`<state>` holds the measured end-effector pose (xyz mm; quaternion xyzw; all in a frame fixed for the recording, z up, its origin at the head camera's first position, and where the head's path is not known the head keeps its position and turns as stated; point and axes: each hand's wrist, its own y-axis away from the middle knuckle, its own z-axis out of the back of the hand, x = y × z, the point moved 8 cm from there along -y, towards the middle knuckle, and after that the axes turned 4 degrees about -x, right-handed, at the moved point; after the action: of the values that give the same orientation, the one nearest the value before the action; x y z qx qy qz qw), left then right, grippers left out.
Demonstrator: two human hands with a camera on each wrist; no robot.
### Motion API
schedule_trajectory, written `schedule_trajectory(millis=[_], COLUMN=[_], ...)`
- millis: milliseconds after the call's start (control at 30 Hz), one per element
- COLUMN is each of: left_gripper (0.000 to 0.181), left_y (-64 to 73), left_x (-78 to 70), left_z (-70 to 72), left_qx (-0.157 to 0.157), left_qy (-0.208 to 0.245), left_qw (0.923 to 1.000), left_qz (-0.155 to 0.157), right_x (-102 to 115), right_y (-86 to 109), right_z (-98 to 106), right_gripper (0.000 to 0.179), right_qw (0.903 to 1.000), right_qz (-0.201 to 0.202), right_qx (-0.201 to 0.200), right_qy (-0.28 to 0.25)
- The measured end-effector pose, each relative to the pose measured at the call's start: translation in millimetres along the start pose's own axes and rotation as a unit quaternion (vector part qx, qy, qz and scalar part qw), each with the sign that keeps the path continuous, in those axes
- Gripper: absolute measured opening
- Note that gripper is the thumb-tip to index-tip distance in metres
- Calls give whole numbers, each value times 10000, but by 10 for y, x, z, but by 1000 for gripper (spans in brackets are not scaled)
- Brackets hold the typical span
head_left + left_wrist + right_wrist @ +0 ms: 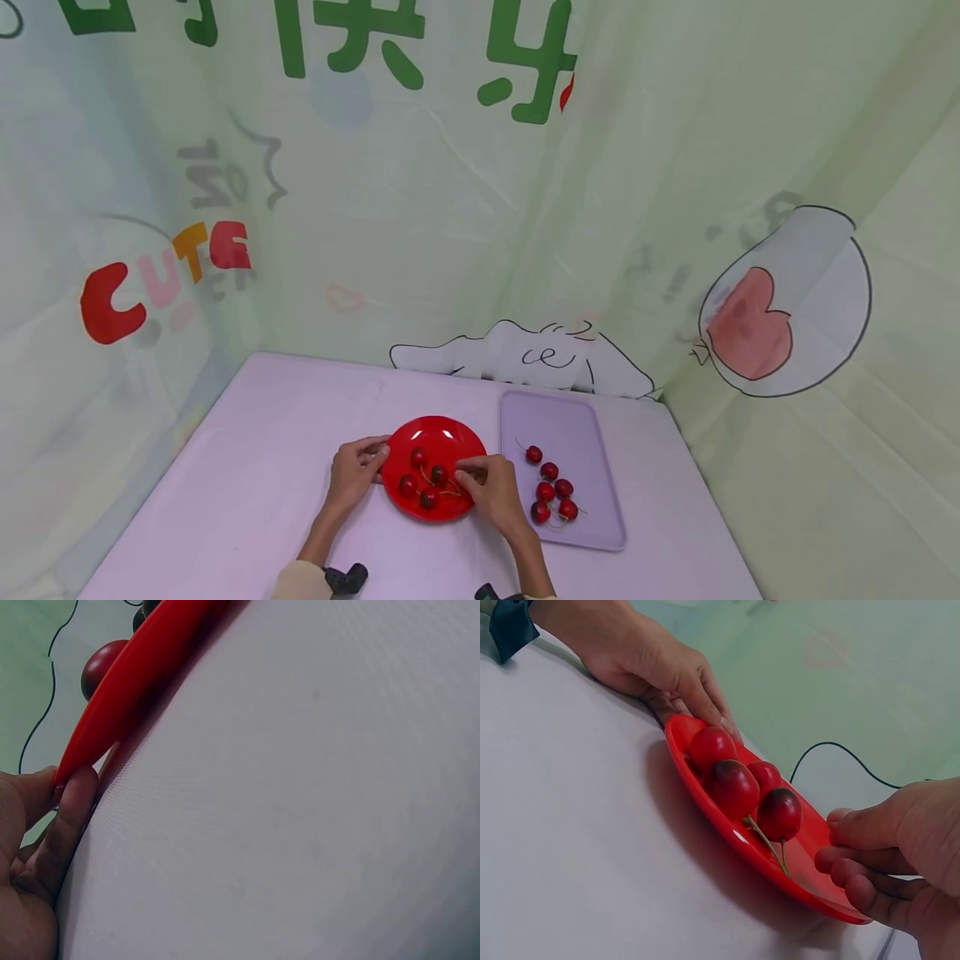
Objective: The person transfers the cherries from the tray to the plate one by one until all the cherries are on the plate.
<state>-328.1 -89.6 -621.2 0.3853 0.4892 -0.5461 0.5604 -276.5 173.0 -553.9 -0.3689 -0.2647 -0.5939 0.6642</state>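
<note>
A round red plate (405, 433) carries several dark red cherries (428, 498) with thin stems. My left hand (352, 475) pinches the plate's left rim, thumb above and fingers below, as the left wrist view shows. In that view the plate's underside slants above the white tabletop. My right hand (491, 492) hangs over the right rim of the plate, fingers loosely bent and nothing between thumb and fingertips. From the right wrist, the cherries (732, 789) lie toward the left hand's side, with stems pointing to the right hand (900, 862).
To the right of the plate lies a light purple tray (555, 417) with several more cherries (545, 492) on it. The pale tabletop (300, 417) meets a printed curtain (450, 250) at the back and both sides.
</note>
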Motion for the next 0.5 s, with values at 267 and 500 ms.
schedule_trajectory(millis=[267,500], left_gripper=[29,29], left_y=[14,26], left_x=[-3,-19], left_z=[3,-3], left_qx=[-22,-11], left_qy=[-50,-95], left_qw=[10000,9999], left_qz=[-37,-70], right_x=[20,-5], right_y=[39,68], right_z=[109,201], right_gripper=[24,26], right_qw=[9997,9991], right_qz=[-119,-141], right_qx=[-134,-247], right_qy=[-153,-313])
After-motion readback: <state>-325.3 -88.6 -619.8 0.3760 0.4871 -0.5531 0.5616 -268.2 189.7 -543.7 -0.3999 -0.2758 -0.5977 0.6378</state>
